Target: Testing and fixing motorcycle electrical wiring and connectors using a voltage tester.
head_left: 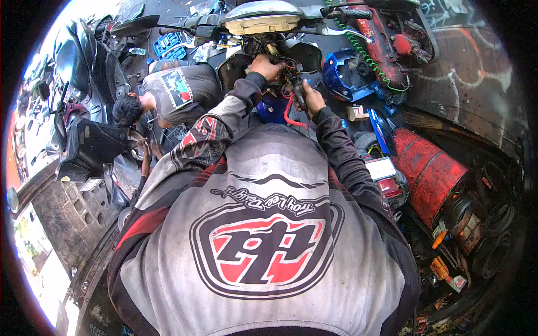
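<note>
My left hand (268, 68) is in the opened front of a motorcycle, fingers bent in against a tangle of wiring (290, 68). What its fingertips pinch is hidden. Just right of it and lower, my right hand (314, 98) is closed around a dark, slim tool (299, 94). A red coiled cord (289, 111) hangs beside this tool and curls below it. Above both hands sits the motorcycle's headlight unit (262, 23), with a pale back and the handlebar on either side. A pale connector (272, 49) shows among the wires.
At left a co-worker in a grey shirt (182, 89) bends beside a dark scooter (78, 61). Blue fairing (339, 75) and a green coiled hose (358, 49) lie to the right. Farther right are a red drum (428, 171) and a small white box (357, 113). A blue tool case (169, 46) lies behind.
</note>
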{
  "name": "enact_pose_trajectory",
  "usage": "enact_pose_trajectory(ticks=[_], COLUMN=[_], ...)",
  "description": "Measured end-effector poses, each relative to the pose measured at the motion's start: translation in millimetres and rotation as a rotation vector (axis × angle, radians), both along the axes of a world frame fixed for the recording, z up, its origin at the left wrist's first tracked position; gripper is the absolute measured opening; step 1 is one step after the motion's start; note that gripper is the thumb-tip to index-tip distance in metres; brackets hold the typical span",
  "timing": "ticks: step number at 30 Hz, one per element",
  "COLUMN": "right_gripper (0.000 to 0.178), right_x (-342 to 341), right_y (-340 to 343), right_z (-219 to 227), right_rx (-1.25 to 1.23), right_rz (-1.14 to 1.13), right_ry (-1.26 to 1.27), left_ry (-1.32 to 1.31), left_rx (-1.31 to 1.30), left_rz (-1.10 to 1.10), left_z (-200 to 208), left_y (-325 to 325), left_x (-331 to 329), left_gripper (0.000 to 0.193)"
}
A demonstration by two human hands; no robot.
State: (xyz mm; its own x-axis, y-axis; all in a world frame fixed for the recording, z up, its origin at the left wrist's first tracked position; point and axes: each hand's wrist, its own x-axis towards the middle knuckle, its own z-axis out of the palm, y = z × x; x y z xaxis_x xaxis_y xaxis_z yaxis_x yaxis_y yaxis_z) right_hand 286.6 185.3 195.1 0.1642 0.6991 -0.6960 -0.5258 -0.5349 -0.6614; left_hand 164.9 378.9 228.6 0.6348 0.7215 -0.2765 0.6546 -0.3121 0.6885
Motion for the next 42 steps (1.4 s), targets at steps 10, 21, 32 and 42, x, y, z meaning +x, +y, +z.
enact_pose_trajectory(ticks=[10, 21, 32, 42], right_gripper=[0.030, 0.046, 0.042, 0.041], right_x=[-19.9, -21.2, -2.2, 13.1], right_y=[3.7, 65.0, 73.0, 78.3], right_z=[39.5, 33.6, 44.6, 46.2], right_rx=[0.114, -0.003, 0.174, 0.318], right_rz=[-0.163, -0.234, 0.043, 0.237], right_ry=[-0.528, -0.914, -1.184, -1.087], left_ry=[0.082, 0.010, -0.048, 0.016], left_rx=[-0.110, -0.105, -0.087, -0.133], left_rz=[0.022, 0.036, 0.136, 0.319], left_z=[17.2, 9.1, 12.3, 7.3], left_y=[-2.5, -4.6, -18.0, -28.5], left_x=[-0.4, -6.2, -3.6, -0.4], left_gripper=[0.045, 0.042, 0.038, 0.030])
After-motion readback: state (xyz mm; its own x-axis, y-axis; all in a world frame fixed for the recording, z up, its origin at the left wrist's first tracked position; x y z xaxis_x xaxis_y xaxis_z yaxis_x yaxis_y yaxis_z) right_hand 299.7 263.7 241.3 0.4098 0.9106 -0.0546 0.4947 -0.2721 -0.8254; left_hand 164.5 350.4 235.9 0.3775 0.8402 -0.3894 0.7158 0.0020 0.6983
